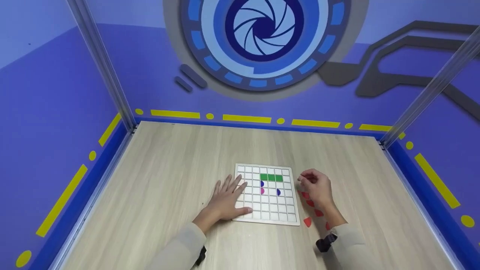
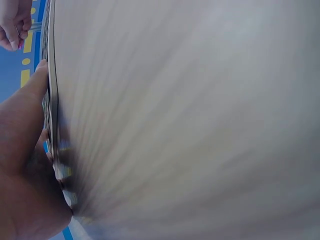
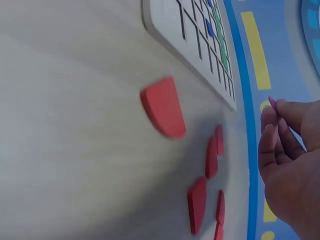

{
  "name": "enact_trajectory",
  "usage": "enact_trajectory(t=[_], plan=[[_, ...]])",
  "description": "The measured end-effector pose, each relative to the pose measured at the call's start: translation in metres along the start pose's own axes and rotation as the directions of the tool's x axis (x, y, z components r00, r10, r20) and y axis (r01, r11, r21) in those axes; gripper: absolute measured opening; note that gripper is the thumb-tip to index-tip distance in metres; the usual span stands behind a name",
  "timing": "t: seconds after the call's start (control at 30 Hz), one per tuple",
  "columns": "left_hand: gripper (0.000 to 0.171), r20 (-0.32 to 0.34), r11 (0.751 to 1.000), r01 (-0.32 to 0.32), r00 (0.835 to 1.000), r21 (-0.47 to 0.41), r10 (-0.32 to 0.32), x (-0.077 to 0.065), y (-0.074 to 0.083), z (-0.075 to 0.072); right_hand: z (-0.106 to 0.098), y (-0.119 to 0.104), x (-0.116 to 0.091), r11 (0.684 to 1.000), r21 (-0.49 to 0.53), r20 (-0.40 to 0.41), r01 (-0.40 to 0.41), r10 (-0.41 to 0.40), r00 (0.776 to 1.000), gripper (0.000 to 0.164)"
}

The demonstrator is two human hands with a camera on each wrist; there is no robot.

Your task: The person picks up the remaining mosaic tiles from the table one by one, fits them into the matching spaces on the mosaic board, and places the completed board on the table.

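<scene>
A white grid board (image 1: 274, 216) lies on the wooden table. My left hand (image 1: 225, 202) rests with spread fingers on the left side of it. To the right of the board, my right hand (image 1: 317, 187) is raised and pinches a small pink piece (image 3: 272, 103) between thumb and fingertips. Most of that piece is hidden by the fingers. On the grid are a row of green squares (image 1: 271, 177), a blue half-round piece (image 1: 262, 183) above a pink half-round piece (image 1: 262, 191), and another blue half-round piece (image 1: 278, 192) to their right.
Several red pieces with one curved edge (image 3: 166, 108) lie on the table (image 1: 180, 157) right of the board, some under the right forearm. Blue printed walls (image 1: 150, 75) with metal corner posts (image 1: 112, 78) enclose the table at the back and sides.
</scene>
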State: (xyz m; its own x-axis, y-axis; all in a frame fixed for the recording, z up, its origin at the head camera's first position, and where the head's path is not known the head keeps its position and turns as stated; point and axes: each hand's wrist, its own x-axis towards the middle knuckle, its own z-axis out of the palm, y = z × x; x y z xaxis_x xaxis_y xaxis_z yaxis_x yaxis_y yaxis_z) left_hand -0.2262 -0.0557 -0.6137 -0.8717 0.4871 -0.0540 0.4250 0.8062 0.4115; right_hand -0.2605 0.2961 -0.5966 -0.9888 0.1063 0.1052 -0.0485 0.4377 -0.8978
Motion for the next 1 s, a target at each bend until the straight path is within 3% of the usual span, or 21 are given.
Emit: enact_trajectory(t=[0.17, 0.5, 0.73, 1.0], plan=[[0.096, 0.003, 1.000, 0.003, 1.000, 0.008, -0.003, 0.001, 0.000, 0.001, 0.019, -0.005, 0.001, 0.999, -0.054, 0.026, 0.002, 0.000, 1.000, 0.018], [0.096, 0.006, 1.000, 0.002, 1.000, 0.005, -0.002, 0.001, -0.001, 0.002, 0.049, -0.008, 0.006, 0.999, 0.022, 0.108, -0.050, 0.047, 0.993, 0.009], [0.095, 0.014, 1.000, 0.004, 1.000, -0.003, -0.004, 0.001, 0.000, 0.000, 0.059, -0.006, 0.008, 0.996, -0.054, 0.114, -0.065, 0.071, 0.991, 0.006], [0.094, 0.012, 1.000, 0.007, 1.000, 0.004, -0.007, 0.000, 0.000, -0.001, 0.063, -0.008, 0.009, 0.986, -0.167, 0.139, -0.025, 0.049, 0.989, 0.008]])
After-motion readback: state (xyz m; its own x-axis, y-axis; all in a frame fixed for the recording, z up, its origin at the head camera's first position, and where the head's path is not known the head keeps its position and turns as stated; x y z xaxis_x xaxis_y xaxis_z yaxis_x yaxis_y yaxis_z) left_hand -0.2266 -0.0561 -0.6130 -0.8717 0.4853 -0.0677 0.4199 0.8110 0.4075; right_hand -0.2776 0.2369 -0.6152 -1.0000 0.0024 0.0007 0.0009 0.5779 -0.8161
